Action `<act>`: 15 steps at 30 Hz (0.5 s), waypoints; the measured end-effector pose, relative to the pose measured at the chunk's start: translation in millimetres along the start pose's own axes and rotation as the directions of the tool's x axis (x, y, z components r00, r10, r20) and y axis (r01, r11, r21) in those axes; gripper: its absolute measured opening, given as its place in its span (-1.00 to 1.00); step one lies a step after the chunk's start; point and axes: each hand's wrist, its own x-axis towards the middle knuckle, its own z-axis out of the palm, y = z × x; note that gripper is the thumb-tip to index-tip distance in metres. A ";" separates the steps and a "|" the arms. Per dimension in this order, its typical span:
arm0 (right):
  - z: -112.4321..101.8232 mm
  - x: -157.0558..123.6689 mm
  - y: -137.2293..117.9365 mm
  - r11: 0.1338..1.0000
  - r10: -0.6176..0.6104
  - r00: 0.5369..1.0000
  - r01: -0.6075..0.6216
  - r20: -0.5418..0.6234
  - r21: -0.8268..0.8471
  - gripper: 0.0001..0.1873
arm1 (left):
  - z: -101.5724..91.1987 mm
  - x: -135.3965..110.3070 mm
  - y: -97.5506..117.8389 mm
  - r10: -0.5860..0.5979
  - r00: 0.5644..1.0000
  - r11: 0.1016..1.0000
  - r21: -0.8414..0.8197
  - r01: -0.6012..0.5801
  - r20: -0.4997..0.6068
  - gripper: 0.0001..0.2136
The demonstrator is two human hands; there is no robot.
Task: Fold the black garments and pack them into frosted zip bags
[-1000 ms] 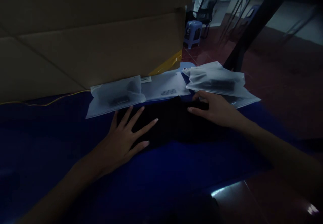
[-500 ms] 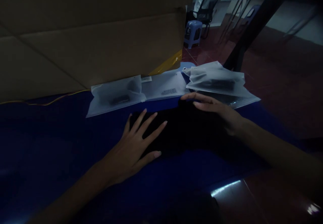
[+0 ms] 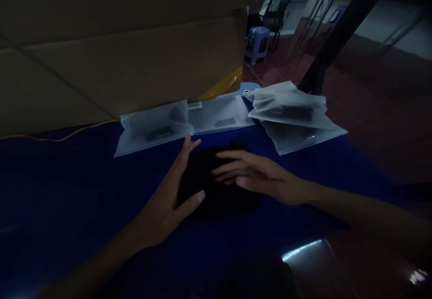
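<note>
Far left, a large tan cardboard box (image 3: pixel 118 51) sits on the dark blue counter (image 3: pixel 60 186), with a thin yellow cable (image 3: pixel 74 134) running along its base. A frosted plastic zip bag (image 3: pixel 153 128) with a dark item inside lies against the box, and the left hand (image 3: pixel 165 204) is just below it, spread wide, fingers and thumb at the left side of a black fabric bundle (image 3: pixel 216 182). The bundle lies on the counter in front of the bags, its detail lost in the dark. The right hand (image 3: pixel 259 175) is open, fingers extended over the bundle's right part; contact is hard to tell. Neither hand is gripping. Behind the bundle is a white printed sheet-like bag (image 3: pixel 219 113). To the right, a frosted bag (image 3: pixel 288 105) overlaps another frosted bag (image 3: pixel 303 138). Beyond, a blue plastic stool (image 3: pixel 257 45) stands on the red tile floor (image 3: pixel 286 60).
</note>
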 end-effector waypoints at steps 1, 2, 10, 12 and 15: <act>0.7 -0.6 -1.3 0.991 -0.022 0.999 0.027 0.034 -0.132 -0.46 | 0.5 1.4 -1.6 0.029 0.999 0.999 0.036 -0.028 -0.024 -0.14; 1.4 -1.1 -2.1 0.963 -0.052 0.996 0.068 0.068 -0.260 -0.49 | 1.0 2.9 -3.1 0.077 0.997 0.994 0.083 -0.075 -0.031 -0.17; 6.7 -3.3 14.7 0.346 -0.358 0.889 0.410 0.285 -0.844 -0.66 | 1.5 7.1 -1.6 0.372 0.926 0.751 0.565 -0.340 0.062 -0.22; 6.0 -3.4 17.4 0.217 -0.377 0.867 0.425 0.326 -0.879 -0.66 | 1.2 7.0 1.3 0.443 0.894 0.660 0.650 -0.377 0.068 -0.19; 3.5 -3.4 17.9 0.190 -0.338 0.889 0.387 0.311 -0.902 -0.60 | 0.6 6.8 4.3 0.476 0.875 0.582 0.716 -0.385 0.084 -0.23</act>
